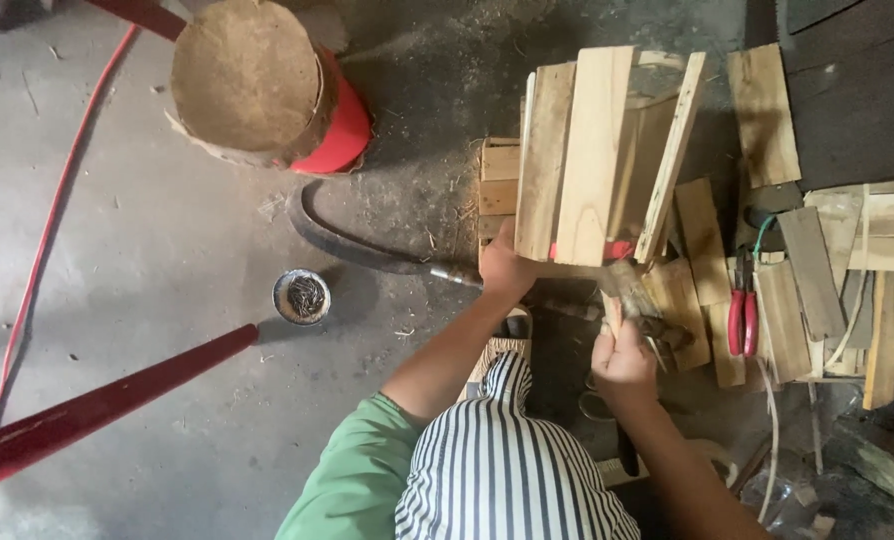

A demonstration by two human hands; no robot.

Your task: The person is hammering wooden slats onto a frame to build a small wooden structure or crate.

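Note:
My left hand (pixel 505 268) grips the near edge of a wooden crate (pixel 593 150) made of pale slats, which stands tilted on the floor. My right hand (pixel 622 358) is closed around the wooden handle of a hammer (pixel 635 300), whose head lies just below the crate's near right corner. A small red part shows at the crate's lower edge. My arms come up from the bottom of the view, over a green sleeve and a striped cloth.
Loose wooden slats (pixel 762 115) lie to the right, with red-handled pliers (pixel 742 315) among them. A small round tin of nails (pixel 301 296) sits on the concrete floor at left. A red stool (pixel 267 90), a red hose (pixel 52 215), a dark hose (pixel 357 250) and a red bar (pixel 97 410) surround it.

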